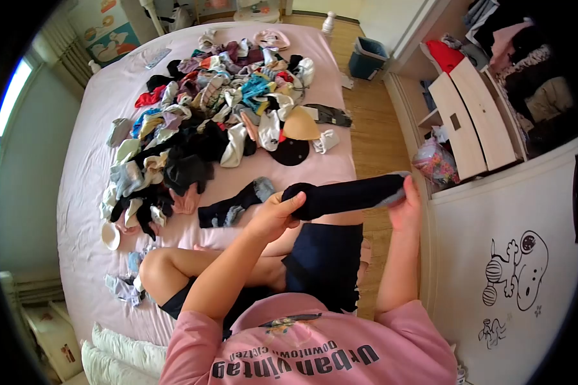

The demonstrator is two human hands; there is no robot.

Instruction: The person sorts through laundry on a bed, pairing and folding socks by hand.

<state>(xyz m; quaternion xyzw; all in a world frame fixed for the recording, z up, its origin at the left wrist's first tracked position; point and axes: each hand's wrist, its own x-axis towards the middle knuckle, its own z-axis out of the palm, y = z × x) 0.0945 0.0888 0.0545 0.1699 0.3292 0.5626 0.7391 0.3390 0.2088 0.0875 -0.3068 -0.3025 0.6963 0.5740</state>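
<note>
A black sock (350, 196) with a grey end is stretched sideways above my lap. My left hand (277, 215) grips its dark end, thumb on top. At the grey end, my right hand (406, 204) pinches the fabric. Below and left of my left hand, another black sock with grey parts (237, 202) lies on the pink bedsheet (327, 173). A large mixed pile of socks and small clothes (205, 96) spreads over the bed beyond. Near the pile's right edge are a beige cup-shaped pad (300, 124) and a round black item (289, 152).
To the right stand a wooden drawer unit (472, 122), a flowered bag (435, 162) and shelves of clothes (533, 83). A dark bin (367, 58) is on the floor. White pillows (119, 356) lie at lower left; a white bowl-shaped item (111, 237) rests by the pile.
</note>
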